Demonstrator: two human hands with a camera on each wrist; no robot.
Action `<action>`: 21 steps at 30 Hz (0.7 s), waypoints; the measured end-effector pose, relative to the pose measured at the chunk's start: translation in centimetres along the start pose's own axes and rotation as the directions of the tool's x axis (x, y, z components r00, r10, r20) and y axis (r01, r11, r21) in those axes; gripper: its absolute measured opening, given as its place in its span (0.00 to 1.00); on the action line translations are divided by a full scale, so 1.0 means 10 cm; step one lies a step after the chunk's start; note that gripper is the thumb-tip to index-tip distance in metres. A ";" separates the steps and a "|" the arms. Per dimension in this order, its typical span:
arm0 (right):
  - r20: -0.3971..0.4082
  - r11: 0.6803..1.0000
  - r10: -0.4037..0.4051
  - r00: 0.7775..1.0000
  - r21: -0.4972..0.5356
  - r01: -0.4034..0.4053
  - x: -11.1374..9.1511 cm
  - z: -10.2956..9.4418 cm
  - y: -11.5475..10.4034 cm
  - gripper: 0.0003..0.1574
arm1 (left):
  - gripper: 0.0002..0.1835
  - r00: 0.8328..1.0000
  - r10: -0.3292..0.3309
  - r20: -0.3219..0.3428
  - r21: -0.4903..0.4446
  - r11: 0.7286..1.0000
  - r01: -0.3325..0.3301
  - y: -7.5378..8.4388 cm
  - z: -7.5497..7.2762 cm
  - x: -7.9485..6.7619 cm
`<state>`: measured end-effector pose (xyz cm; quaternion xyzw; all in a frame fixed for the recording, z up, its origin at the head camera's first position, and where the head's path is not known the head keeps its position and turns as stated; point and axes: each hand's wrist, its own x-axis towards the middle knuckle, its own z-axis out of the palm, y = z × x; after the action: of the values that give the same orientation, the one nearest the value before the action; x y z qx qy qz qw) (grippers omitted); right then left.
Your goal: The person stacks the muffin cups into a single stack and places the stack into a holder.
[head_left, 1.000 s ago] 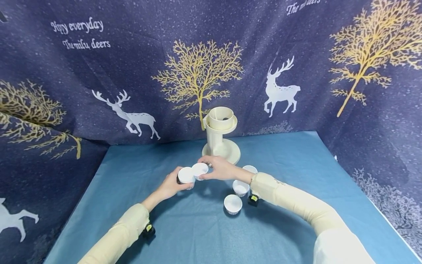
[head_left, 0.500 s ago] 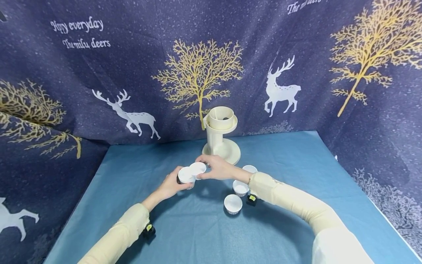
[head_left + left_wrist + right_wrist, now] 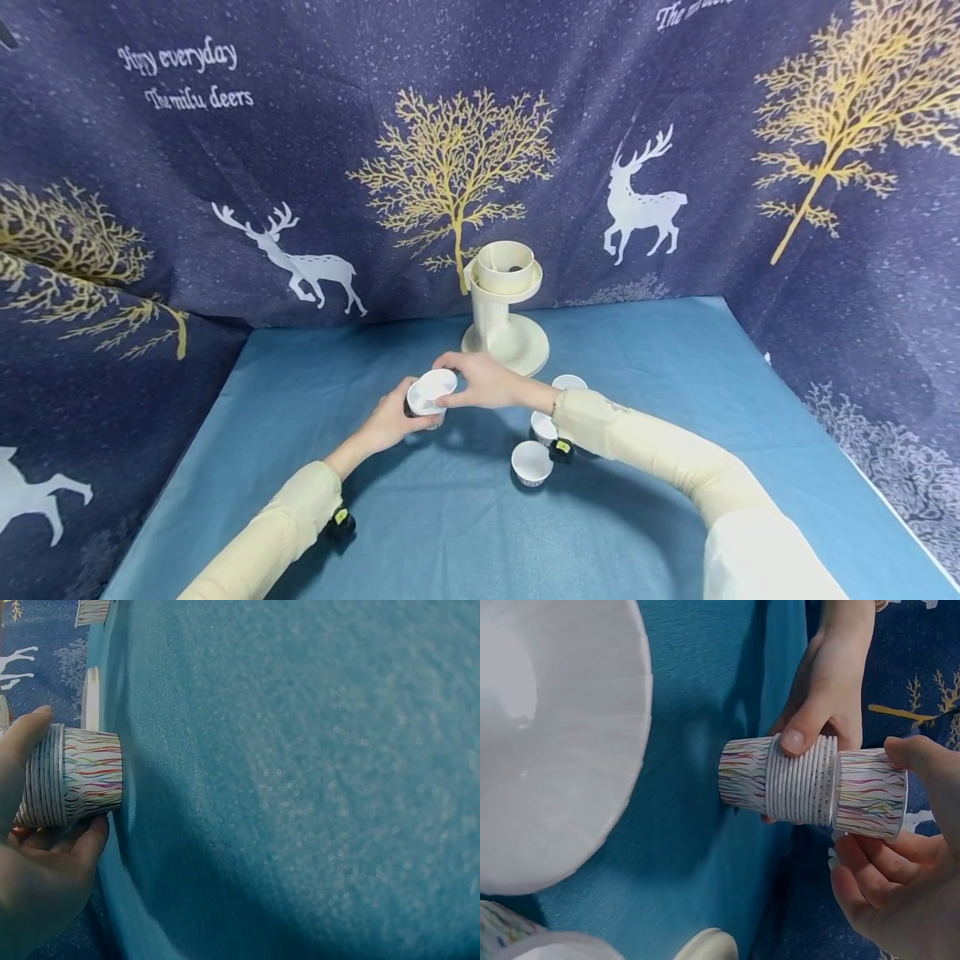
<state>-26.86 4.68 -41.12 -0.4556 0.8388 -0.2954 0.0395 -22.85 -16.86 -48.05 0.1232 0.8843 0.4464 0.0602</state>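
My left hand [image 3: 388, 423] grips a nested stack of small paper cups [image 3: 90, 772] printed with wavy coloured lines, thumb on one side and fingers on the other. In the right wrist view the stack [image 3: 799, 780] shows several rims pressed close together. My right hand [image 3: 483, 382] pinches a single paper cup [image 3: 870, 795] of the same pattern near its rim, thumb above and fingers below. The bottom of that cup sits right at the stack's open end, in line with it. From the head view, this cup [image 3: 438, 383] overlaps the stack's mouth.
Three more paper cups stand upright on the blue cloth: a near one [image 3: 532, 463], a middle one [image 3: 542, 427] partly behind the right wrist, and a far one [image 3: 569, 382]. Behind the hands rises a cream stand [image 3: 491, 321] with a round base and a ring-shaped top.
My right hand has moved left with its cup, from beside the stack to over its mouth. The left hand and its stack have stayed nearly still.
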 end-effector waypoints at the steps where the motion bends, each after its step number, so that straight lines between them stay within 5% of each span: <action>1: 0.000 1.000 -0.002 1.000 -0.006 0.002 0.01 0.00 -0.01 0.29 | 0.34 1.000 0.004 -0.002 0.001 1.000 -0.004 0.00 0.00 0.00; 14: 0.016 0.999 -0.030 0.999 -0.022 0.030 0.10 0.08 -0.02 0.26 | 0.39 1.000 0.009 0.010 -0.004 1.000 -0.009 -0.05 0.01 0.02; 21: 0.037 0.999 0.025 0.999 -0.041 -0.024 0.18 0.11 -0.03 0.26 | 0.44 1.000 0.002 0.013 -0.012 1.000 -0.001 -0.05 -0.01 0.01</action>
<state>-27.26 2.64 -41.52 -0.4514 0.8493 -0.2692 0.0495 -23.05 -17.15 -48.41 0.1264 0.8810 0.4511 0.0664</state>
